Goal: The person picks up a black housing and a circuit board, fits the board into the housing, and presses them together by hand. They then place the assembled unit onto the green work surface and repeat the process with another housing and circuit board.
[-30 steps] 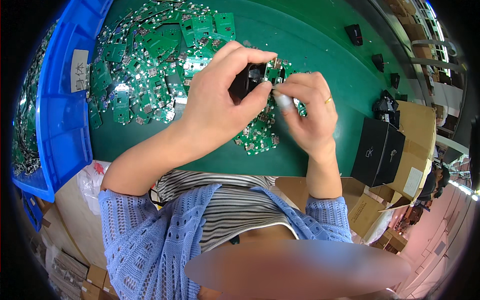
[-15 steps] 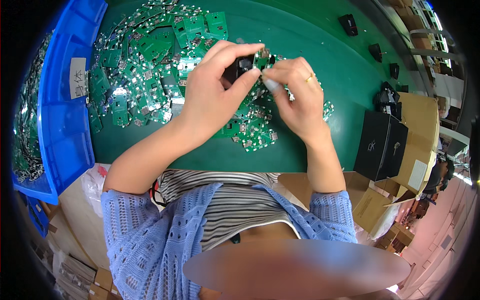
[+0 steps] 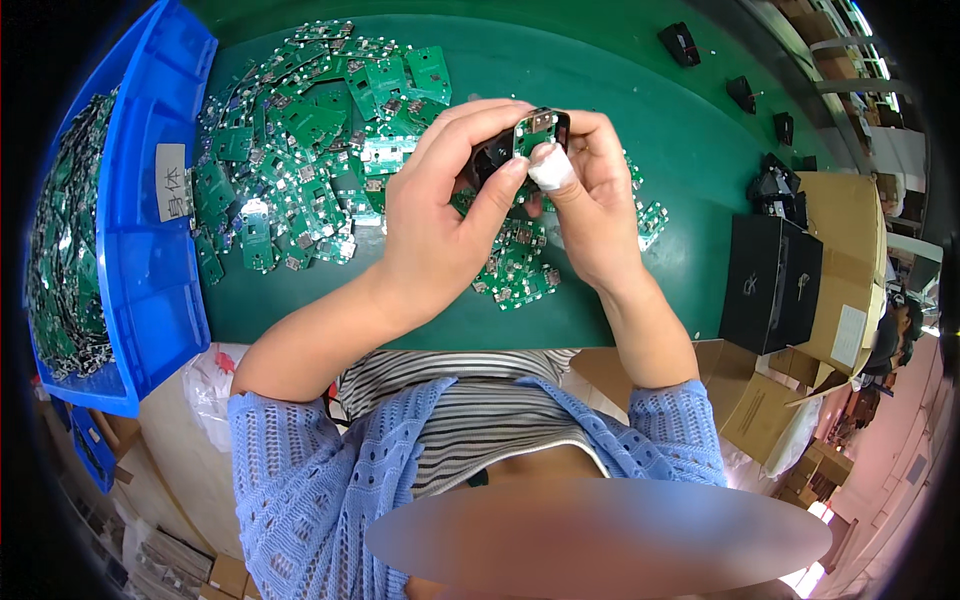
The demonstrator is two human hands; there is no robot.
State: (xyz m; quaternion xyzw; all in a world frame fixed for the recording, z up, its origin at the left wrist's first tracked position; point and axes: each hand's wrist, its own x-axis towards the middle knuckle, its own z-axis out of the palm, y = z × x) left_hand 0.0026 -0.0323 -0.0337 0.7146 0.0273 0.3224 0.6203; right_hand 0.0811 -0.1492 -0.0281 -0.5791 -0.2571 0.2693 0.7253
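In front of me, over the table, a black plastic casing (image 3: 494,156) is gripped between both hands. A green circuit board (image 3: 527,137) with metal connectors sits at its upper end, and I cannot tell how deep in the casing it lies. Wrapped round the casing's left side is my left hand (image 3: 435,200), its thumb against the board's lower edge. My right hand (image 3: 600,205) closes on the right side, its white-wrapped thumb pressing at the board. Its fingers behind the casing are partly hidden. Below the hands lies a cluster of loose green circuit boards (image 3: 515,275).
A large heap of circuit boards (image 3: 310,190) covers the left of the green table (image 3: 400,325). At far left stands a blue bin (image 3: 160,270) full of boards and wires. On the right are a black box (image 3: 770,285), an open carton (image 3: 850,265) and several black casings (image 3: 680,45).
My right fingers have shifted from pinching at the board to wrapping the casing's right side, thumb now on the board. The casing has turned more upright, and the whole view has shifted slightly.
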